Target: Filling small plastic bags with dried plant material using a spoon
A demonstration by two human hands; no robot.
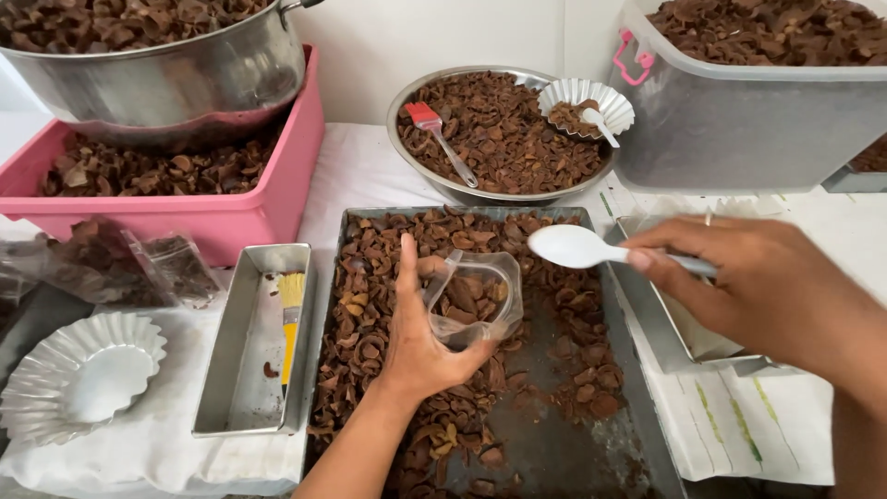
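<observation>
Left hand (420, 346) is gripping a floppy clear plastic bag (473, 300) of brown chips; right hand (748, 277), at three o'clock, is pinching a white plastic spoon (577, 247). Bag mouth is sagging: chips risk spilling onto the grey metal tray (554, 444).

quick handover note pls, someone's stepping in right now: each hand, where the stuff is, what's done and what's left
Left hand: holds a small clear plastic bag open over the dark baking tray; a few brown pieces are already inside.
Right hand: fingers grip a white plastic spoon, which is empty, in the air just right of the bag.
Stuff: loose brown pieces cover much of the tray, thinner at its lower right. More sit in the round metal bowl behind.
Done: bag started, only partly filled.
Left: most pieces on the tray are not yet bagged.
</observation>
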